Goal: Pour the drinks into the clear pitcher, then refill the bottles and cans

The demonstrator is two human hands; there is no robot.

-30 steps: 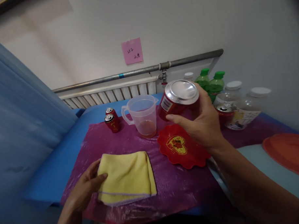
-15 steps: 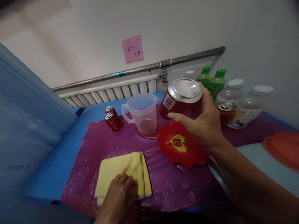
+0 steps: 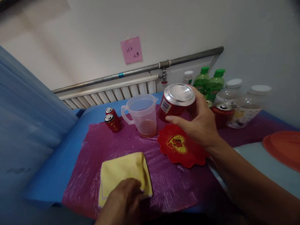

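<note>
My right hand (image 3: 202, 125) is closed around a red drink can (image 3: 170, 111). The can is tipped, with its silver base towards me, beside the translucent measuring jug (image 3: 143, 114). A little brownish liquid lies in the bottom of the jug. Below the can is a red scalloped plate (image 3: 184, 152) with a gold heart pattern. My left hand (image 3: 122, 198) is on a folded yellow cloth (image 3: 121, 169), its curled fingers pinching the cloth near the right front. Those fingertips are partly hidden.
Two small red cans (image 3: 113, 123) stand left of the jug. To the right are another red can (image 3: 222, 115), green-capped bottles (image 3: 216, 82) and white-lidded clear jars (image 3: 250, 105). An orange-red lid-like disc (image 3: 286, 150) lies at far right. Purple plastic sheeting (image 3: 169, 187) covers the blue table.
My right hand has lowered the can slightly and shifted it left. My left hand has moved a little right over the cloth, whose folds have changed.
</note>
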